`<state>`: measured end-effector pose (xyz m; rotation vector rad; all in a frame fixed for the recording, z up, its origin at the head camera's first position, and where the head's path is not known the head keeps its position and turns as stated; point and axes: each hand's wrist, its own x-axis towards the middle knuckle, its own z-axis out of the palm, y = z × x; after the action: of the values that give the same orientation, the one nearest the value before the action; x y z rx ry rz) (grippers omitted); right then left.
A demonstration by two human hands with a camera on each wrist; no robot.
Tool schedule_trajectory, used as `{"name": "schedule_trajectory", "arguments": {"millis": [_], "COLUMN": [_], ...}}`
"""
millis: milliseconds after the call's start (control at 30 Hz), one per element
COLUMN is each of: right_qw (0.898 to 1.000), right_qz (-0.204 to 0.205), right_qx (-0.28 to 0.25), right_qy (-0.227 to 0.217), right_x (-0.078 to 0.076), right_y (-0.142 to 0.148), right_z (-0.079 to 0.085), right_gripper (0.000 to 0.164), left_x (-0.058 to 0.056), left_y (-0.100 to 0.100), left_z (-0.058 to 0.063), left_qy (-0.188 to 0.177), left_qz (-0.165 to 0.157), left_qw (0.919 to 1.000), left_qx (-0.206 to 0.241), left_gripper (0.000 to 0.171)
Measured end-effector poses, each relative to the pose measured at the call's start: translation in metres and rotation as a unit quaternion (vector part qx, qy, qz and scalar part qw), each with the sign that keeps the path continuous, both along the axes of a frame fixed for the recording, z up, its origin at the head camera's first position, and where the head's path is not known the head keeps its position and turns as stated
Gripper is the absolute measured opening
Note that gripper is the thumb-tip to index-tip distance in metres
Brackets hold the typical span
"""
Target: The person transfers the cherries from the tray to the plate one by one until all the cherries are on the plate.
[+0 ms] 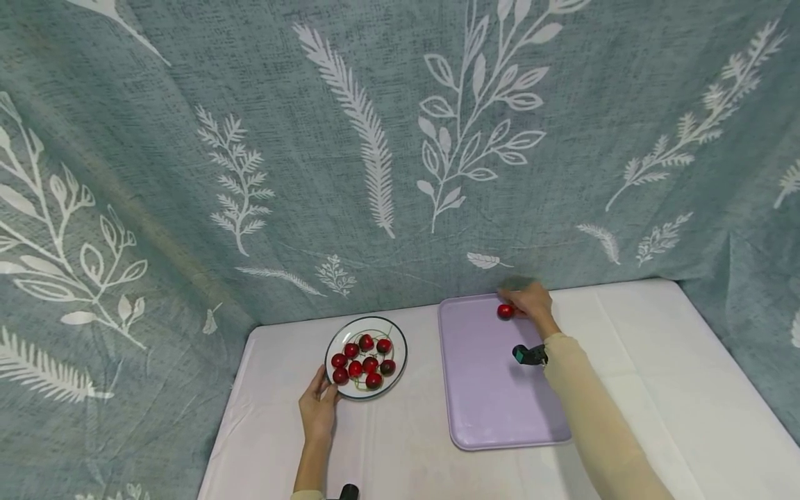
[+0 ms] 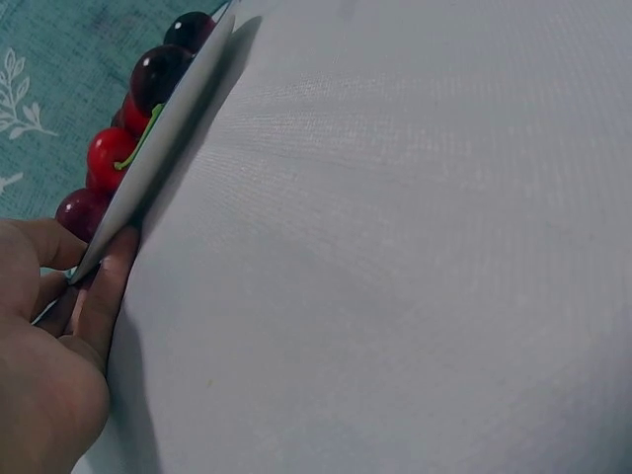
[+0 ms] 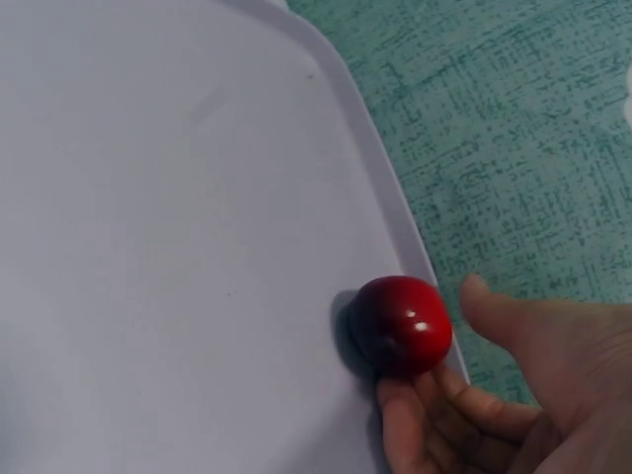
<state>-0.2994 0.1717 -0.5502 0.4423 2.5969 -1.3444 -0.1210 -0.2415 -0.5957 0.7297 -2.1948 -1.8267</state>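
My left hand (image 1: 317, 411) grips the near-left rim of a round white plate (image 1: 341, 339) with a dark edge. In the left wrist view the thumb is at the upper side of the plate and fingers are beneath it. Several red cherries (image 1: 370, 364) with green stems lie on the plate. At the far end of a lilac tray (image 1: 487, 396), my right hand (image 1: 532, 303) is beside a single red cherry (image 3: 402, 324). In the right wrist view its fingertips touch or nearly touch the cherry's lower side, while the thumb stands apart from it.
A white cloth (image 1: 400, 444) covers the table under the plate and tray. Green-grey fabric (image 1: 400, 229) with white leaf prints hangs behind the far edge and at the sides. A small dark device (image 1: 530, 355) on the right wrist is above the tray.
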Motion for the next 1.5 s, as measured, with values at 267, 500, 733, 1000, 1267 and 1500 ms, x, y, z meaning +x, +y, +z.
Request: {"name": "schedule_trajectory", "arguments": {"millis": [267,500,733,1000,1267,1500], "right_qw": [1.000,0.997,0.999,0.998,0.985,0.970], "right_qz": [-0.001,-0.004,0.033,0.061,0.032,0.036], "right_qx": [-0.012,-0.073,-0.002,0.003,-0.166,-0.236], "right_qy": [-0.020,-0.029,-0.020,-0.027,-0.045,-0.036], "right_x": [-0.005,-0.009,-0.005,-0.008,-0.003,0.005], "right_y": [0.001,0.004,-0.003,-0.005,0.003,0.006], "right_z": [-0.001,-0.007,-0.006,-0.005,-0.008,-0.011], "right_gripper": [0.031,0.018,0.033,0.030,0.027,0.035], "left_x": [0.001,0.002,0.004,0.002,0.002,0.001], "left_y": [0.000,0.000,0.002,0.000,0.000,0.000], "left_z": [0.000,0.002,0.004,0.002,0.001,0.001], "left_qy": [0.016,0.014,0.013,0.015,0.006,0.005], "left_qz": [-0.004,-0.003,-0.002,0.004,0.004,0.002], "left_qw": [0.9998,0.9999,0.9999,0.9999,0.9999,0.9998], "left_qx": [0.008,0.001,0.006,-0.002,-0.012,-0.017], "left_gripper": [0.055,0.055,0.054,0.054,0.054,0.054]}}
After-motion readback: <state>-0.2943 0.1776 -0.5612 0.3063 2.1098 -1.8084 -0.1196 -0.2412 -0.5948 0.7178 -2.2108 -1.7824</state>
